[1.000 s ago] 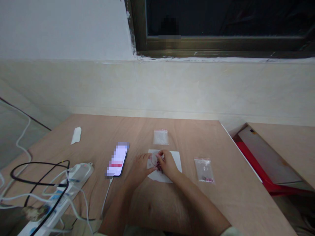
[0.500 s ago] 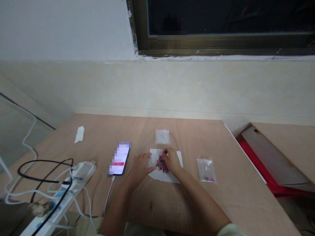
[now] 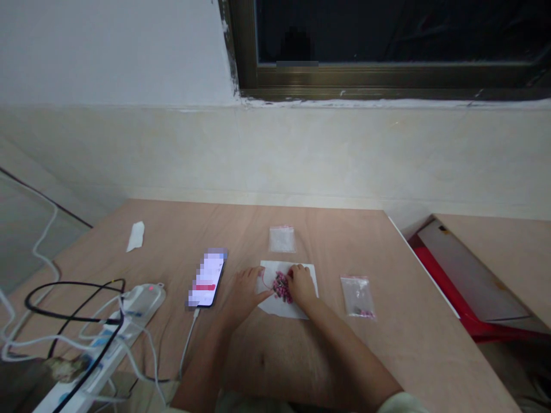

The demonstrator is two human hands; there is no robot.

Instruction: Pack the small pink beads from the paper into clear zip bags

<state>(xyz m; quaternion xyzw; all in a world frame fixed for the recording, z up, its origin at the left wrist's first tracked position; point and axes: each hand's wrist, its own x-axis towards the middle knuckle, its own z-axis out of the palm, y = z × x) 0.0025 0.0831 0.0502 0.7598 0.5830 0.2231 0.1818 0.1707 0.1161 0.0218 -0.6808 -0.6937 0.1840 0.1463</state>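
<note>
The left hand (image 3: pixel 245 292) lies with thumb and fingers apart over the left side of a white sheet (image 3: pixel 275 312), its thumb just beside a pink-purple cluster (image 3: pixel 282 287). The right hand (image 3: pixel 302 284) has its fingertips bunched at the cluster's right edge; whether they grip anything is too small to tell. The step looks like adjusting the cluster, and continuing calls for a light, precise pinch. Beyond, two clear bags (image 3: pixel 282 240) (image 3: pixel 358 295) lie on the tabletop (image 3: pixel 336 235).

Pinkish-purple cluster (image 3: pixel 282 287), white paper (image 3: pixel 280 310), light-brown wood-grained tabletop (image 3: pixel 344 241), pale lilac phone screen (image 3: pixel 210 272) with red bar (image 3: pixel 204 287)
</note>
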